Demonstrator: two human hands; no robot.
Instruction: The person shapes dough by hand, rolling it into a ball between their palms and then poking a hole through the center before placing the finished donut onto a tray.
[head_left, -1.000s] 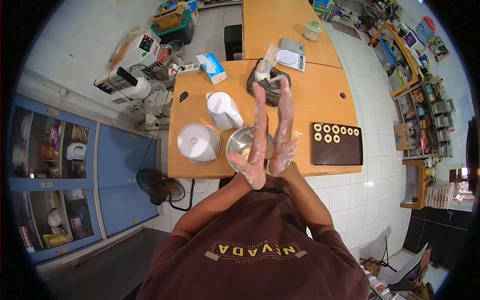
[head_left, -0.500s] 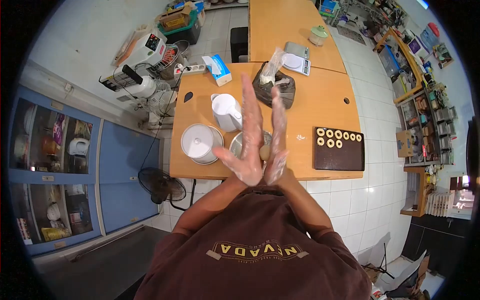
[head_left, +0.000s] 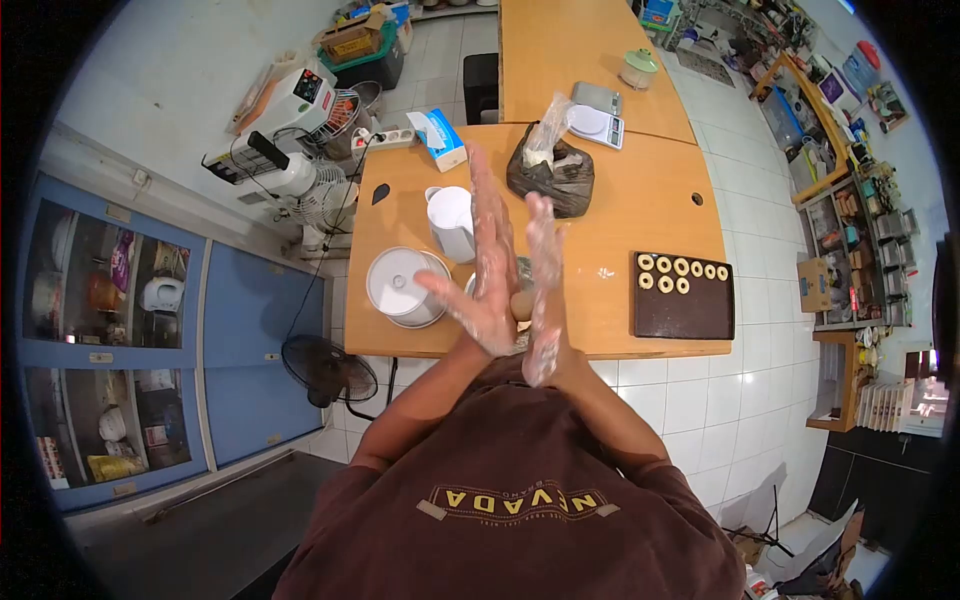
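Note:
My left hand (head_left: 488, 265) and my right hand (head_left: 545, 290) are upright over the table's front edge in clear plastic gloves, palms facing, fingers straight. Pressed between the palms near their heels is a small tan piece of dough (head_left: 520, 304), partly hidden by the hands. A metal bowl (head_left: 524, 268) lies behind them, mostly covered from view. To the left of my left hand stand a white lidded tub (head_left: 395, 280) and a white kettle (head_left: 449, 215).
On the right of the wooden table (head_left: 590, 320) a dark tray (head_left: 690, 315) holds several dough rings (head_left: 664, 284). Farther back are a black plastic bag (head_left: 560, 190), a kitchen scale (head_left: 598, 125), a tissue box (head_left: 440, 140) and a power strip (head_left: 388, 140).
My right hand has slid down toward my body against my left hand, and my left hand has shifted slightly left and up. The dough stays between the palms.

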